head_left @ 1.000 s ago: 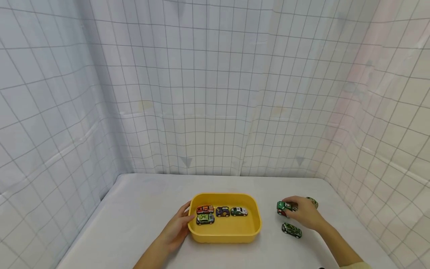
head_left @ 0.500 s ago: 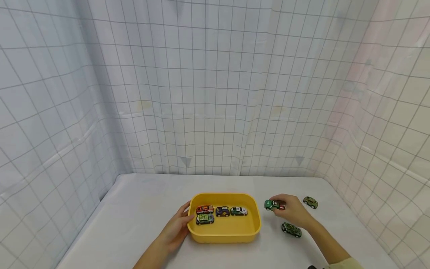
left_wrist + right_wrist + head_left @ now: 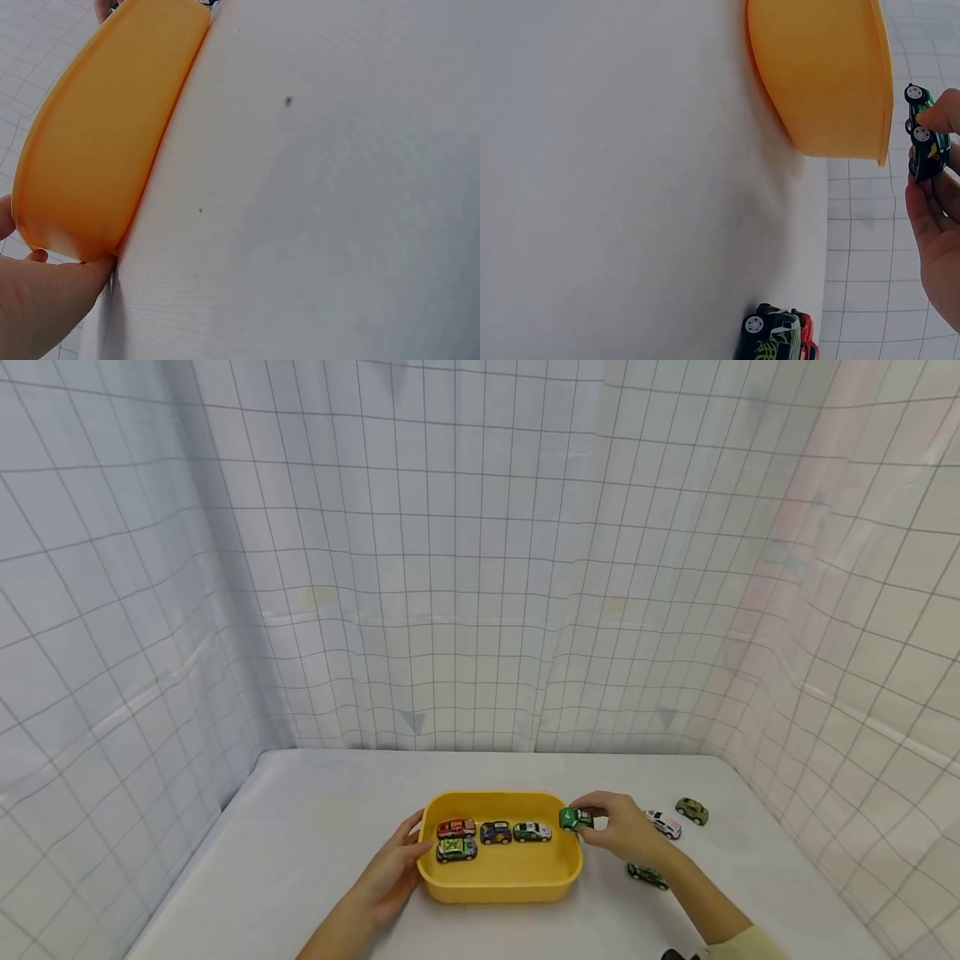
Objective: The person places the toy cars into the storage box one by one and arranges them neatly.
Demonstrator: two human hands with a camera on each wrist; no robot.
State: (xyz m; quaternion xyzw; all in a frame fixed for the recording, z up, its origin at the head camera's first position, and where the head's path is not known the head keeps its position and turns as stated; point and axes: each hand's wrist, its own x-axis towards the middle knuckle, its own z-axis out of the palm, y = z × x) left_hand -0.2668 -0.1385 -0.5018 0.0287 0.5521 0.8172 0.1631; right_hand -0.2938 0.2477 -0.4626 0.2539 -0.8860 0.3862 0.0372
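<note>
The right hand (image 3: 622, 828) is pinching a small dark green toy car (image 3: 575, 818) between thumb and fingertips, its fingers curling round the car's body, and is holding it in the air just at the right rim of the shallow yellow plastic tray (image 3: 501, 882); in the right wrist view the green car (image 3: 925, 135) is showing its white wheels, off the table and just beyond the tray's edge. The left hand (image 3: 390, 875) is resting against the tray's left wall, fingers fairly straight and the thumb tip pressing the wall (it appears to be gripping nothing, though the fingers are partly hidden). Inside the tray, just ahead of the right fingertips, a white-and-green toy car (image 3: 532, 832), a dark blue toy car (image 3: 496, 832) and a red toy car (image 3: 457, 827) are sitting in a row, with a lime-green toy car (image 3: 457, 849) beside the left fingers. Behind the right hand on the white table (image 3: 315, 827), a white-and-red toy car (image 3: 664, 824), an olive toy car (image 3: 692, 811) and a camouflage-green toy car (image 3: 648, 876) are lying apart.
</note>
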